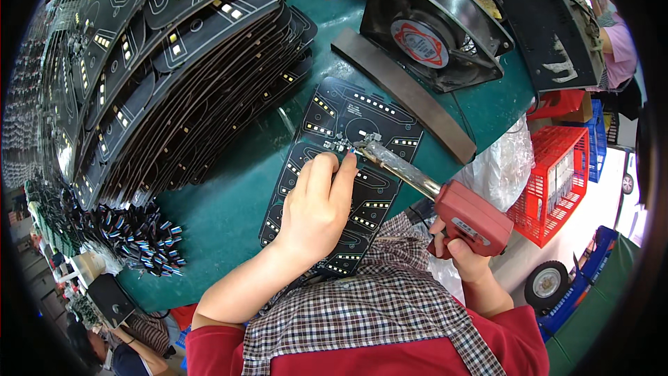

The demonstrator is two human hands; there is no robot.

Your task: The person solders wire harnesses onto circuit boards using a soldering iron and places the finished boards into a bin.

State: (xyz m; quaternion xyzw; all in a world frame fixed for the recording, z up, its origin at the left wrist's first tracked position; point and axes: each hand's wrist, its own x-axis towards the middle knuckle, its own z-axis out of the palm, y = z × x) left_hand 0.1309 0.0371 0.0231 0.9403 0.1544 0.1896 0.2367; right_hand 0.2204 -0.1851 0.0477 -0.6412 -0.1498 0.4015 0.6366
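A black circuit board (pixel 360 220) with rows of small white and yellowish LEDs lies on the green tabletop, its near end by my checked apron. My left hand (pixel 316 202) is over the board with thumb and fingers pinched together at its middle. A tiny coloured bit shows at those fingertips, too small to name. My right hand (pixel 459 252) grips the handle of a red soldering gun (pixel 475 217). Its metal barrel slants up to the left, and the tip meets the board's centre just beside my left fingertips.
Tall stacks of similar boards (pixel 202 97) rise at the left, with a bundle of short dark wires (pixel 149 240) below. Beyond the board are a dark curved bar (pixel 403 94) and a black fan (pixel 438 28). Red crates (pixel 550 184) stand at the right; other people are at the edges.
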